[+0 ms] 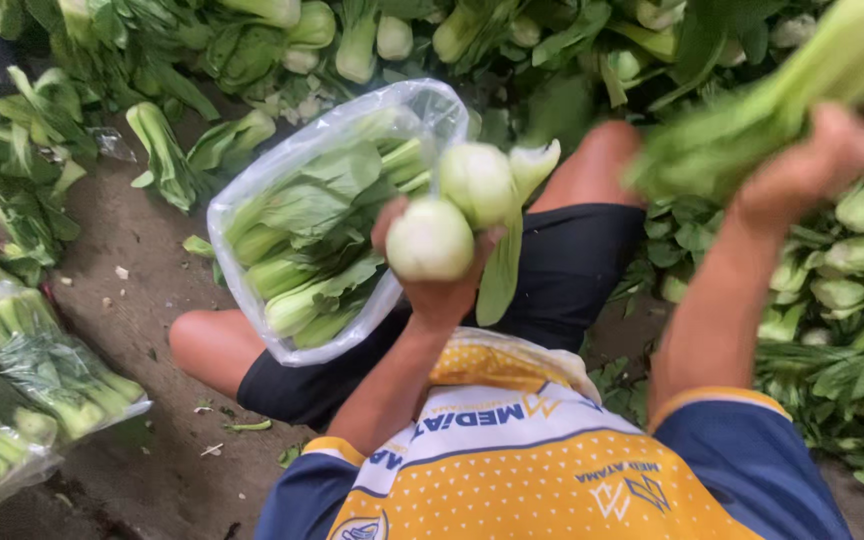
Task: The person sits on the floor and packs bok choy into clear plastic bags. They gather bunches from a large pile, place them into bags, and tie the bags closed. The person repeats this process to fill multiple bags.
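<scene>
Left hand (439,268): closed around two bok choy heads (455,210), bulbs up, beside bag mouth.
Right hand (812,165): gripping blurred bok choy bunch (762,105), raised.
Plastic bag (297,235): on lap, part-filled, mouth open.
Floor (142,290): packed bags (22,375) at left edge.

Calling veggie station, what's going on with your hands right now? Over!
Left hand gripping two bok choy heads at the mouth of the clear bag. Right hand holding another bok choy up, blurred. Nothing blocking the bag.
</scene>
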Available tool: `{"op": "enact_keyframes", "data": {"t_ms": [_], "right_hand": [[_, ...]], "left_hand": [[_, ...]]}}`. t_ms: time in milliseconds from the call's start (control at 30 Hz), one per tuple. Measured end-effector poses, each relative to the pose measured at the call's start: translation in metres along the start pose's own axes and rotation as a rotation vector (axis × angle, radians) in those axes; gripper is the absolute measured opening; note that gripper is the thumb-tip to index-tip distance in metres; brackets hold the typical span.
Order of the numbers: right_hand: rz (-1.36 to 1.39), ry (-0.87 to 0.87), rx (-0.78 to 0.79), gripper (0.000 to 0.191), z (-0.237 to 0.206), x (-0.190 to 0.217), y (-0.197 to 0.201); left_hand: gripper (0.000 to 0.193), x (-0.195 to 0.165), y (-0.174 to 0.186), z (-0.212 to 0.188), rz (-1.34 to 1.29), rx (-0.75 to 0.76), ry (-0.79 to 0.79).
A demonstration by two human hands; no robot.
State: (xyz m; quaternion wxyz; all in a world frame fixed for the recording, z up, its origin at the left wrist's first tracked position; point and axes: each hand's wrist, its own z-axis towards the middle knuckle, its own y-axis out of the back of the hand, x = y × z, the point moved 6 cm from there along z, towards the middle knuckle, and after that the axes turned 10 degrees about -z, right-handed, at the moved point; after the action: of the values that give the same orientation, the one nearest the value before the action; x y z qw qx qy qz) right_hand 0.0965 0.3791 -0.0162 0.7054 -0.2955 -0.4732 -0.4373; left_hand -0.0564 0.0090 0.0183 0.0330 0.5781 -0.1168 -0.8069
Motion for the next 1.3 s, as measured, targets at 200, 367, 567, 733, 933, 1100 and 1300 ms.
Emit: {"op": "enact_keyframes", "data": {"t_ms": [200,367,567,733,933,1100,1300], "right_hand": [[-0.063,-0.004,0.053,0.066,-0.047,0.096,-0.037],[-0.257,-0.032,0.176,0.059,-0.077,0.110,-0.065],[-0.247,-0.021,0.551,0.061,-0.148,0.099,-0.136],[0.040,-0.198,0.676,0.074,-0.193,0.108,-0.183],[0.223,-0.226,1.193,0.077,-0.201,0.108,-0.190],[-0.549,0.133,0.683,0.027,-0.102,-0.056,-0.156],[-1.402,0.613,1.370,0.058,-0.166,-0.217,-0.165]], "left_hand": [[0.091,0.014,-0.014,-0.028,-0.252,0.089,-0.026],[0.107,0.008,-0.003,-0.026,-0.005,0.155,-0.041],[0.126,0.015,-0.005,-0.046,-0.697,0.184,0.446],[0.122,0.036,0.025,-0.065,-0.763,0.168,0.559],[0.117,0.086,0.080,-0.080,-0.919,0.118,0.815],[0.112,0.112,0.119,-0.107,-1.015,0.104,0.941],[0.107,0.113,0.130,-0.107,-1.056,0.095,0.941]]}}
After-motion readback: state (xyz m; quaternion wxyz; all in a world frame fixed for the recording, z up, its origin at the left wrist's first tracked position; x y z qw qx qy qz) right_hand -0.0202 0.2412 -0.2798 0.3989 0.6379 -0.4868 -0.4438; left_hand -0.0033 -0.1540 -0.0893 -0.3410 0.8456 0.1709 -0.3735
